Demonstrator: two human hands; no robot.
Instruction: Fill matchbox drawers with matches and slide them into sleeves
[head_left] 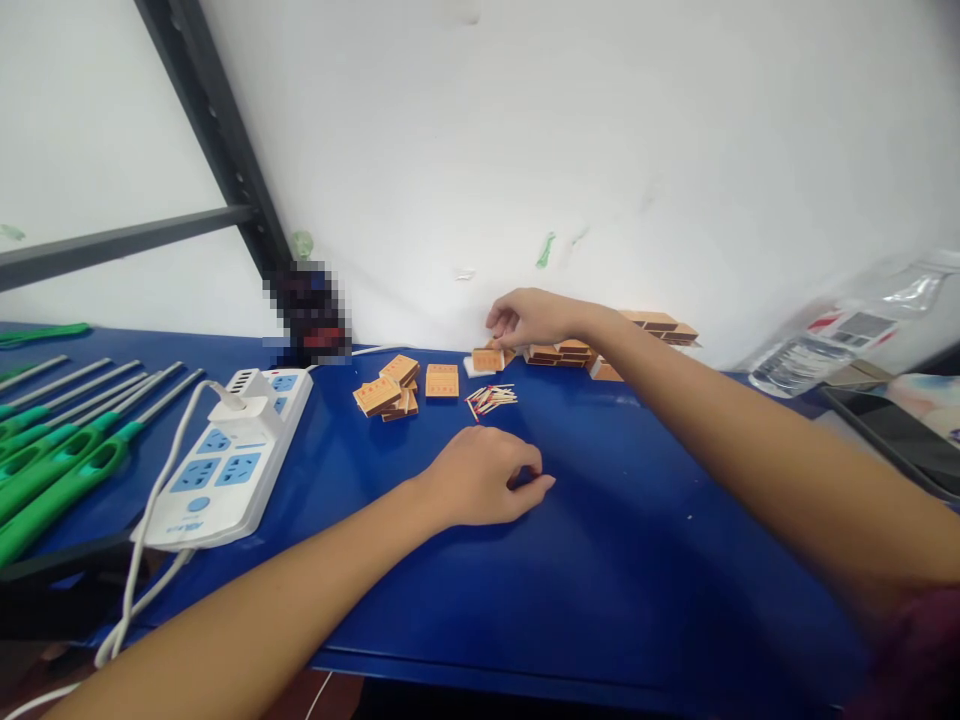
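My right hand (529, 318) reaches to the back of the blue table (600, 560) and pinches an orange matchbox (488, 359) that rests by the wall. My left hand (487, 478) lies on the table nearer to me, fingers curled in a loose pinch; whether anything is in them I cannot make out. A small heap of loose red-tipped matches (491, 398) lies between the two hands. More orange matchboxes sit in a pile (388, 395) to the left, with a single one (442, 381) beside it, and a stacked row (570, 353) lies behind my right wrist.
A white and blue power strip (232, 455) with a plugged charger and cable lies at the left. Several green-handled long tools (60, 450) lie at the far left. A clear plastic bag (847, 335) and a dark tray (892, 430) sit at the right. A white wall backs the table.
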